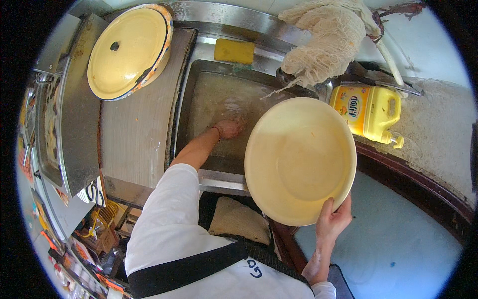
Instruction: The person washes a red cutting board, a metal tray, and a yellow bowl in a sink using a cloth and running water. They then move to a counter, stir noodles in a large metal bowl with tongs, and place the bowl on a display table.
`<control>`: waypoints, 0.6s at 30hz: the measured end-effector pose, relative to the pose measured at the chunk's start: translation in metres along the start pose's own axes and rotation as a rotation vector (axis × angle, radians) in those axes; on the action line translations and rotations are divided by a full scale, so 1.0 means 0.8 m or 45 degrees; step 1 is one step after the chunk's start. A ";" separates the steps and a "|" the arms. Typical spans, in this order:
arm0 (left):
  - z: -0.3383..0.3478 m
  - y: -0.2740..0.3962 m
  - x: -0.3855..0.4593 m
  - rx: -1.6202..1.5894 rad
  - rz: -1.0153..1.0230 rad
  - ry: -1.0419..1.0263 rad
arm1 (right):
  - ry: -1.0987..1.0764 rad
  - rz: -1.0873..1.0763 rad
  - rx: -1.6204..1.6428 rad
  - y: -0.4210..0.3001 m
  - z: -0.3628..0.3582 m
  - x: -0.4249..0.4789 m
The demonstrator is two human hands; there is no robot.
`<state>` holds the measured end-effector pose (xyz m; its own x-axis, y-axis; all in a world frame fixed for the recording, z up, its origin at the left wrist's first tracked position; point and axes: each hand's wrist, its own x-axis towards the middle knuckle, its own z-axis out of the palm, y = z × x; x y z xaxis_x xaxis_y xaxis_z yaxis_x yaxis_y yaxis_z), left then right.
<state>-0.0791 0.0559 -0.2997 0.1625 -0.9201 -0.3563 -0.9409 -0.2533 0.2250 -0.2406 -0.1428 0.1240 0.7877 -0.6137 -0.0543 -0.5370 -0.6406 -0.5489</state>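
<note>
My right hand grips the lower rim of a large round cream basin, tilted so its inside faces up to me over the right part of a metal sink. Inside the sink, my left hand reaches into shallow, cloudy water, with a thin cord round the wrist. Its fingers are blurred by the water, so whether they hold anything cannot be told. A yellow sponge lies on the sink's far ledge. At the far right corner of the sink hangs a shaggy pale mesh cloth.
A yellow enamel basin with a dark chipped spot stands on the board left of the sink. A yellow detergent jug lies on the right ledge. Metal food trays are at the far left, and a woven sack is below the sink.
</note>
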 end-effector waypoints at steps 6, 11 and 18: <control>-0.044 0.006 -0.003 0.074 0.006 -0.139 | 0.007 -0.003 0.056 0.002 0.002 -0.003; -0.010 0.004 -0.002 -0.052 0.008 0.050 | 0.009 -0.053 0.034 0.005 0.001 -0.003; -0.031 0.024 -0.010 -0.248 -0.192 -0.009 | 0.085 0.031 0.037 -0.017 -0.004 0.000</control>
<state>-0.0913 0.0511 -0.2701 0.2938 -0.8656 -0.4055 -0.8310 -0.4409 0.3391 -0.2340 -0.1355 0.1341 0.7519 -0.6592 -0.0124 -0.5461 -0.6121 -0.5718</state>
